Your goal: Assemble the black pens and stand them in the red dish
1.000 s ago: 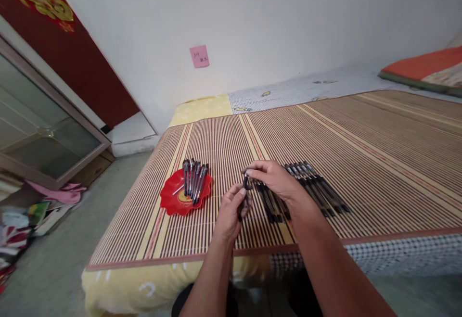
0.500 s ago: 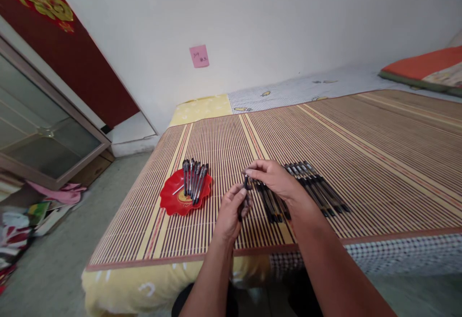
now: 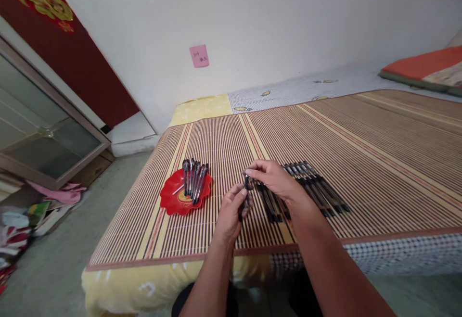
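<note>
My left hand is closed round a dark pen, held roughly upright over the bamboo mat, its lower part mostly hidden by the fingers. At the pen's top end, the fingertips of my right hand pinch together on it. Beneath and beside my right hand lie several black pens in a row, partly covered by it. Another group of black pens continues the row to the right. Left of my hands, several clear-barrelled pens rest on a red scalloped plate, along with a thin white stick-like piece.
The striped bamboo mat covers a bed with yellow and checked bedding. A white wall with a pink note rises behind it. An orange folded quilt lies far right. A glass-panelled cabinet door stands at left.
</note>
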The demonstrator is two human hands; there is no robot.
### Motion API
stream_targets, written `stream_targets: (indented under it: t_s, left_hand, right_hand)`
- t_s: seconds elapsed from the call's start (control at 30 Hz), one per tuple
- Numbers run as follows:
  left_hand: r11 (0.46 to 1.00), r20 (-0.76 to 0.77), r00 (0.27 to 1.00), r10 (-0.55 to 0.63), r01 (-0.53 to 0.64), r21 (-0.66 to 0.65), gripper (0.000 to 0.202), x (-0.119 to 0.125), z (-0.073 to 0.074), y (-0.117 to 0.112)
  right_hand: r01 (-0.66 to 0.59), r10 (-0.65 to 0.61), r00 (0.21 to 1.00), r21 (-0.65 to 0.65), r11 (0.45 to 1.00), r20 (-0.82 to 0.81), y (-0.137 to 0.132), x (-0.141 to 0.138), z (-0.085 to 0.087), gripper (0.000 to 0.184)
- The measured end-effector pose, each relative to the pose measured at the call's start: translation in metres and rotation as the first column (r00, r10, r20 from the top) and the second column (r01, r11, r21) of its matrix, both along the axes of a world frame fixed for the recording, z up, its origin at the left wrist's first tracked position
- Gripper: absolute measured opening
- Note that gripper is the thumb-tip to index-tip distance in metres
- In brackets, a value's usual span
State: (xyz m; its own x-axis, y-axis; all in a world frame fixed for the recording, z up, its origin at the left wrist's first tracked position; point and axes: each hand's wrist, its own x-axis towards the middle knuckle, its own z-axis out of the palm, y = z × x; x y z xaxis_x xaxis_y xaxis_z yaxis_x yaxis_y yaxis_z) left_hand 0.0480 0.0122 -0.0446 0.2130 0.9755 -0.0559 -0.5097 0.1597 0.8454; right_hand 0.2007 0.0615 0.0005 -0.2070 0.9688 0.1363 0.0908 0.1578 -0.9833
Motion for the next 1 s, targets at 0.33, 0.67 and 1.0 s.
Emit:
stream_targets:
  t_s: [0.33, 0.67, 1.0]
  left_hand:
    - [1.0, 0.015, 1.0, 0.001, -0.002, 0.011, 0.027, -0.0002, -0.0003, -0.0005]
    - [0.999, -0.057, 0.998, 0.04, -0.038, 0.031, 0.03, 0.0009, 0.0016, -0.0003]
    - [0.984, -0.179, 0.968, 0.176, -0.169, 0.051, 0.035, 0.0044, 0.0014, -0.0006]
  right_hand:
    - [-0.031, 0.031, 0.999, -0.011, 0.999, -0.022, -0.0007, 0.0, 0.0019, 0.02]
    - [0.022, -0.023, 0.999, 0.033, 0.999, 0.044, 0.0, -0.0013, -0.0007, 0.023]
    - [0.054, -0.076, 0.98, 0.124, 0.991, 0.182, 0.0036, -0.0053, -0.0026, 0.022]
